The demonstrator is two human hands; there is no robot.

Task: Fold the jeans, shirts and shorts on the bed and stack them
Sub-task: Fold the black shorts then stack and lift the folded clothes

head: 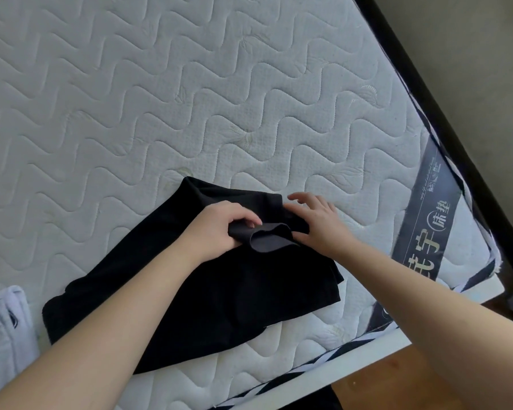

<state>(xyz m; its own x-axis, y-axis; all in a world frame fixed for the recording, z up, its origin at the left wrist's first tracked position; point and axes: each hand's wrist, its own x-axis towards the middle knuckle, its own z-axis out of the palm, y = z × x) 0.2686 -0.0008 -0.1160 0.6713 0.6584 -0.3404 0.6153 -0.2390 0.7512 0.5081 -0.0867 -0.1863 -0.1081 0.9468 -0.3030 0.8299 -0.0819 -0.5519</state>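
Black garment [219, 291] lying near the corner of the wave-quilted white mattress [160, 99].
Left hand [216, 229] is pinching a rolled fold of the soft, matte cloth; right hand [317, 223] is resting on the fabric beside it, fingers spread and relaxed. A pale grey garment [3, 327] is sitting at the lower left edge.

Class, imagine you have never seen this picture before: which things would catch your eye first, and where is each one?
First, the black garment lying on the white quilted mattress near its lower edge. The left hand pinches a fold of it at its upper end, while the right hand rests open beside that fold. A pale garment lies at the left edge, and a dark printed label marks the mattress's right corner.
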